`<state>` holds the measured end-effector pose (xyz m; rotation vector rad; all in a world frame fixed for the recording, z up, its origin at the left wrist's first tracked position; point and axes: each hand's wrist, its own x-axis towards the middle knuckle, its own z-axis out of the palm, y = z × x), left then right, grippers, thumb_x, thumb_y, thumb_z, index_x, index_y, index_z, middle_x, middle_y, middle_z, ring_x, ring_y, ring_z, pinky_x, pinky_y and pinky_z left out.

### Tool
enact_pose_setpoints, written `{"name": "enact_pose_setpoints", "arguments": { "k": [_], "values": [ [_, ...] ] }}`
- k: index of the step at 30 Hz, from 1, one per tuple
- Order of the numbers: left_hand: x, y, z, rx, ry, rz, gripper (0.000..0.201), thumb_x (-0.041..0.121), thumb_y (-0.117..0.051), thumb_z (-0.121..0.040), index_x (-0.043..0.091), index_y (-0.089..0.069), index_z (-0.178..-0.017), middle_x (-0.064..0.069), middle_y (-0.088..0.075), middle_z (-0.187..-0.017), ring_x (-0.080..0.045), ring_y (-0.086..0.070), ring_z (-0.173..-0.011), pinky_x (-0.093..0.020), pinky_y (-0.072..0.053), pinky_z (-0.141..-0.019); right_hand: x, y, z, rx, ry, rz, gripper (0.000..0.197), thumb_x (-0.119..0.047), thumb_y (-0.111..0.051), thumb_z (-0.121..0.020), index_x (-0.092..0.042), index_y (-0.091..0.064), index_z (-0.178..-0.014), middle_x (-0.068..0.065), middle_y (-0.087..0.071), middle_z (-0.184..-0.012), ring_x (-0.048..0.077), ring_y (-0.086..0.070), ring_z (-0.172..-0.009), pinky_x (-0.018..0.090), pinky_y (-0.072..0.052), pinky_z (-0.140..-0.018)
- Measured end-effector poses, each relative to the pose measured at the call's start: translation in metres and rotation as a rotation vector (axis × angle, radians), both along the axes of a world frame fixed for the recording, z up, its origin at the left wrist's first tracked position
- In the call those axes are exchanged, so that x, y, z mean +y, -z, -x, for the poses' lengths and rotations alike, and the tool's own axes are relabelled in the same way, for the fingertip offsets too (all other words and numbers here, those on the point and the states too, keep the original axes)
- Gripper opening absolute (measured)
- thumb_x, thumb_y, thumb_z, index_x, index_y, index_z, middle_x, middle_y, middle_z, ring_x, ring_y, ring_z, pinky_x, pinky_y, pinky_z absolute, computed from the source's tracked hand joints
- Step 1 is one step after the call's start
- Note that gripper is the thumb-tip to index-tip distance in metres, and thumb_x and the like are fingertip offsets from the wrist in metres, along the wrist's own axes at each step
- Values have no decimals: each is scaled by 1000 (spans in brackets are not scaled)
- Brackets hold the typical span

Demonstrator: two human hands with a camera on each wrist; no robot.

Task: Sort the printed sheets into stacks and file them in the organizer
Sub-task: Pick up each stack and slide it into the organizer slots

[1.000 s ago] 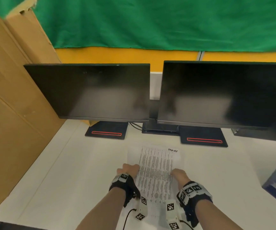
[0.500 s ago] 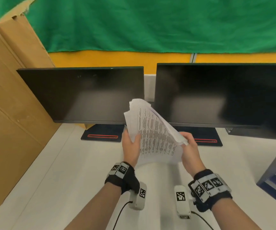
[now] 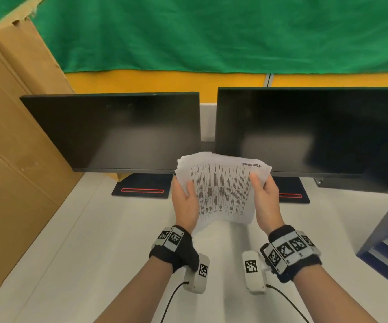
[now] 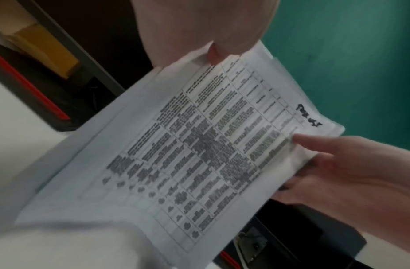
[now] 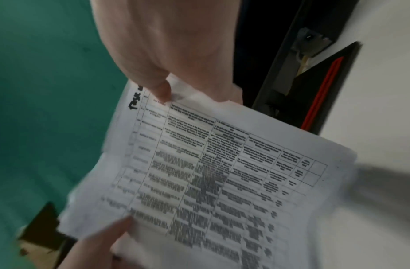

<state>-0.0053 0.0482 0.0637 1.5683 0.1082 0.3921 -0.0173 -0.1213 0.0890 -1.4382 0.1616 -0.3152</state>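
Head view showed bare white desk (image 3: 76,241) lying open below and to either side of the fingers, with two dark glossy monitors (image 3: 123,131) standing just beyond them. Stack of printed sheets (image 3: 223,194), thin, flexible, far edges fanned, was held off the desk. Left hand (image 3: 184,201) pinched its left edge, thumb on top; right hand (image 3: 266,199) pinched its right edge likewise.
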Motion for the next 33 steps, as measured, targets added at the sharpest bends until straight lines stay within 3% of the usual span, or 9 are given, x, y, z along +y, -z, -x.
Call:
{"name": "enact_pose_setpoints", "arguments": {
  "k": [4, 7, 11, 15, 20, 23, 26, 30, 33],
  "values": [
    [-7, -3, 4, -111, -5, -60, 7, 17, -36, -101, 21, -37, -107, -8, -57, -108, -8, -59, -93, -15, -51, -71, 13, -5, 2, -62, 55, 32, 21, -18, -43, -97, -26, -52, -115, -5, -63, -112, 14, -60, -107, 32, -49, -89],
    [-3, 4, 1, -107, -4, -112, 17, 22, -40, -99, 32, -34, -112, -5, -55, -113, -13, -60, -95, -27, -56, -75, 15, -5, 4, -51, 70, 119, 27, -19, -44, -97, -29, -40, -122, -2, -56, -109, 18, -57, -105, 26, -48, -82],
    [5, 7, -5, -16, 1, -143, 23, 31, -42, -98, 43, -32, -115, -3, -57, -109, -19, -63, -91, -46, -57, -74, 9, -9, 3, -172, 139, 560, 51, -12, -40, -97, -33, -25, -142, -6, -41, -120, 4, -48, -101, 10, -38, -78],
    [11, 4, -9, 10, 10, -161, 24, 31, -45, -96, 45, -34, -113, -2, -57, -110, -19, -61, -97, -47, -56, -81, 7, -7, 1, -119, 60, 856, 44, -1, -43, -94, -21, -45, -133, 1, -38, -120, 7, -47, -90, 10, -44, -73],
    [14, 7, -11, 12, -16, -177, 14, 25, -43, -97, 33, -45, -109, -3, -62, -105, -16, -62, -98, -46, -54, -85, 13, -6, 4, -203, 227, 700, 21, 2, -35, -93, -7, -52, -98, 9, -50, -101, -3, -45, -86, 9, -39, -76],
    [7, 4, -10, -24, -81, -203, 20, 28, -40, -99, 24, -44, -118, -1, -59, -110, -14, -60, -102, -37, -55, -86, 21, -12, 9, -255, 258, 584, 21, -4, -38, -95, -13, -50, -110, 4, -49, -104, -5, -46, -90, 9, -39, -78],
    [3, -4, -4, -48, -112, -205, 28, 25, -39, -99, 16, -40, -126, -1, -55, -116, -13, -54, -107, -24, -49, -84, 22, -9, 9, -175, 190, 316, 43, -16, -56, -91, -27, -38, -129, -10, -50, -106, -9, -51, -94, 3, -42, -75],
    [-1, 4, 3, -29, -90, -226, 27, 24, -37, -100, 13, -38, -125, -2, -54, -116, -15, -54, -107, -32, -49, -89, 15, 6, 2, -26, 95, 120, 16, -12, -62, -87, -18, -60, -102, -5, -63, -99, 6, -60, -92, 31, -49, -85],
    [-5, 17, 10, -13, -39, -186, 16, 19, -38, -100, 20, -34, -115, -2, -56, -106, -12, -58, -95, -29, -52, -78, 15, 10, 3, 67, 51, -34, 6, -14, -64, -86, -14, -62, -92, 5, -68, -93, 17, -64, -87, 35, -51, -79]
  ]
}}
